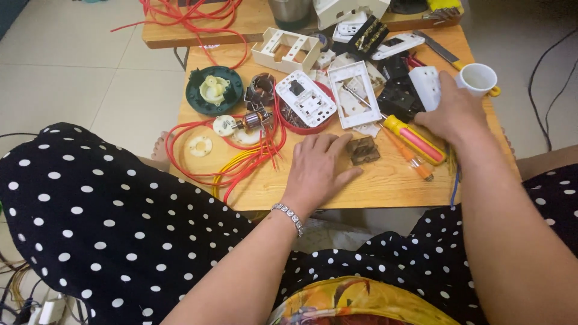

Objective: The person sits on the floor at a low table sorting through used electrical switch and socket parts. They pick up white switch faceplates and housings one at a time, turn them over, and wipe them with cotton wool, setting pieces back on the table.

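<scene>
Brown part (363,150) flat on the wooden bench (385,183), near the front edge. Left hand (317,167) spread open, palm down, fingertips touching the part, gripping nothing. Right hand (448,113) resting loosely curled on a black block (400,96) and white cover (426,84), grip not discernible. Yellow-and-red screwdriver (415,139) lying between the hands. White frame (355,94) just behind; red dish (301,117) of screws bearing a white plate (305,99). Further left, motor core (256,119), green disc (214,91), red wire (232,157) and yellow wire (235,161) trailing to the edge. White cup (478,78) at the far right corner. Second bench (174,33) behind, with more red wire. Pale tiled floor (66,60) all round; dotted black cloth (102,222) over the knees.
</scene>
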